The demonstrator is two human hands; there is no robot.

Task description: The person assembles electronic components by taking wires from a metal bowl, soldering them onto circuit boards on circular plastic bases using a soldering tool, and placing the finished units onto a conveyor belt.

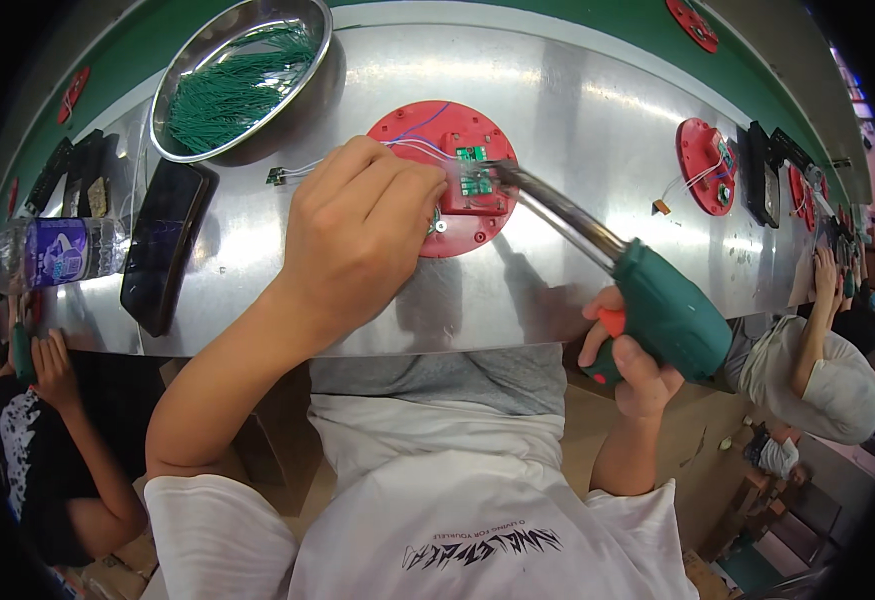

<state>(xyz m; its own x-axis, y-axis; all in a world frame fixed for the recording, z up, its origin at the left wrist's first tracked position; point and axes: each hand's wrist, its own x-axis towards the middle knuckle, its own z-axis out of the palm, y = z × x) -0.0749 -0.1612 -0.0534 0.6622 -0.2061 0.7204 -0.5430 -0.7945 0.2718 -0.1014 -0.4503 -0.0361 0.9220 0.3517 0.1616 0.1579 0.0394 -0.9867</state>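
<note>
My right hand grips a green soldering gun with an orange-red trigger. Its long metal barrel points up and left, and the tip is at a small green circuit board. That board sits in a raised square housing on a round red plastic base. White and blue wires run over the base. A tiny board lies at the wires' left end. My left hand is closed in a pinch beside the housing, over the base's left part; whatever its fingertips hold is hidden.
A steel bowl of green wires stands at the back left. Below it lie a black phone and a plastic bottle. Another red base lies on the metal table's right. Co-workers sit at both sides.
</note>
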